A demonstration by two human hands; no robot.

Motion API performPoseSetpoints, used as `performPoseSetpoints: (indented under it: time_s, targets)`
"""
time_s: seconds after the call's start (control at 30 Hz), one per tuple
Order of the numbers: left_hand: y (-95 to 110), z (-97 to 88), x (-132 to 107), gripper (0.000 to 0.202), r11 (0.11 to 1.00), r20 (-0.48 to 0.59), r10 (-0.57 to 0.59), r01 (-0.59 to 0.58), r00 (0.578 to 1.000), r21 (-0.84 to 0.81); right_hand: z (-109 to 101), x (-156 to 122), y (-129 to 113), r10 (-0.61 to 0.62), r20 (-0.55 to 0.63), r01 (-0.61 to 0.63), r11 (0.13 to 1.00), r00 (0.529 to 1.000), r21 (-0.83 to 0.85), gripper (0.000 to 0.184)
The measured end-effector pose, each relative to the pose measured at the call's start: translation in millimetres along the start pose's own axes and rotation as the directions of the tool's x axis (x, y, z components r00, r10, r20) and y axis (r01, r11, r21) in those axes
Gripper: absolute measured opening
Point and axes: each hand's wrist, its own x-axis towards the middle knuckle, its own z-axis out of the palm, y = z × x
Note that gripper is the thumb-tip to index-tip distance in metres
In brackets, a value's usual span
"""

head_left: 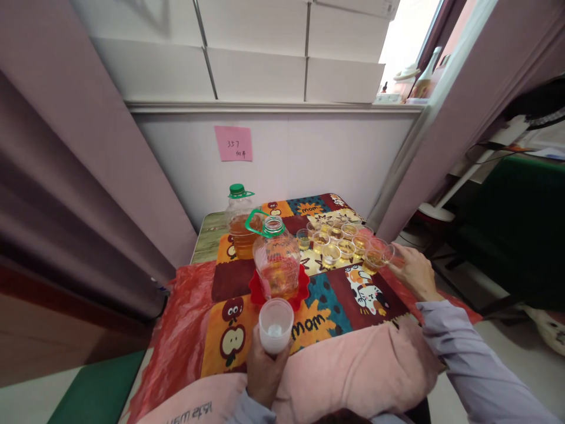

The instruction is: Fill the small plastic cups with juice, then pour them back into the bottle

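Note:
My left hand (267, 368) is closed around a translucent plastic cup (276, 321), mouth up, near the table's front edge; whether other cups are nested in it I cannot tell. At the right side of the table, my right hand (415, 274) grips a clear plastic cup (392, 254), partly hidden by my fingers. That cup is beside several clear cups of pale yellow liquid (331, 255). Between my hands, an uncapped plastic jug (277, 265) with a green handle, partly filled with amber liquid, stands on a red scalloped dish (303, 288).
Behind the uncapped jug, at left, stands a fuller jug (242, 232) with a green cap. A patterned cloth (322, 335) and red plastic sheet (189, 306) cover much of the table. Pink fabric (348, 365) lies across my lap. A white wall (318, 153) closes the back.

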Motion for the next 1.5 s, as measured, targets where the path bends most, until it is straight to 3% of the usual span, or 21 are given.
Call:
performPoseSetpoints:
  time_s: [0.4, 0.67, 1.03, 1.13, 1.17, 1.23, 1.27, 1.3, 1.33, 1.37, 1.43, 1.5]
  targets:
    - [-5, 2.0, -1, 0.063, 1.000, -0.012, 0.004, -0.004, 1.000, -0.006, -3, 0, -4, -0.239, -0.085, 0.228, 0.967, 0.967, -0.117, 0.050]
    - [-4, 1.6, -1, 0.063, 1.000, -0.005, -0.001, 0.001, 1.000, -0.007, -4, 2, -6, -0.307, -0.099, 0.290, 0.944, 0.947, -0.157, 0.050]
    - [-9, 2.7, -2, 0.060, 1.000, 0.021, -0.022, 0.022, 1.000, -0.007, -19, 8, -24, -0.492, -0.116, 0.462, 0.861, 0.863, -0.215, 0.049]
    - [-10, 3.7, -3, 0.058, 0.999, 0.026, -0.041, 0.041, 0.999, -0.022, -34, 7, -37, -0.399, -0.157, 0.388, 0.916, 0.903, -0.098, 0.039]
    - [-9, 4.1, -4, 0.057, 0.999, 0.027, -0.041, 0.042, 0.999, -0.028, -40, 5, -45, -0.298, -0.193, 0.298, 0.954, 0.935, -0.029, 0.039]
    - [-7, 5.0, -5, 0.057, 0.998, 0.030, -0.037, 0.039, 0.999, -0.042, -53, -6, -72, -0.029, -0.249, 0.080, 0.978, 0.968, 0.195, 0.056]
    - [-6, 5.3, -6, 0.057, 0.998, 0.033, -0.035, 0.037, 0.999, -0.052, -60, -14, -89, 0.111, -0.252, -0.015, 0.935, 0.961, 0.354, 0.071]
    - [-4, 5.6, -6, 0.057, 0.997, 0.036, -0.035, 0.037, 0.999, -0.063, -66, -23, -109, 0.182, -0.212, -0.040, 0.841, 0.960, 0.540, 0.086]
    - [-3, 5.7, -7, 0.057, 0.997, 0.040, -0.033, 0.036, 0.999, -0.072, -73, -34, -131, 0.179, -0.141, -0.022, 0.688, 0.974, 0.725, 0.095]
    - [-1, 5.7, -7, 0.058, 0.996, 0.051, -0.032, 0.035, 0.998, -0.077, -80, -46, -154, 0.149, -0.062, -0.026, 0.524, 0.987, 0.851, 0.097]
    - [1, 5.3, -8, 0.059, 0.997, 0.066, -0.032, 0.036, 0.997, -0.067, -93, -69, -198, 0.030, 0.088, -0.093, 0.259, 0.996, 0.961, 0.078]
    - [1, 4.7, -8, 0.059, 0.998, 0.075, -0.031, 0.035, 0.997, -0.055, -105, -88, -235, -0.112, 0.148, -0.135, 0.118, 0.983, 0.984, 0.067]
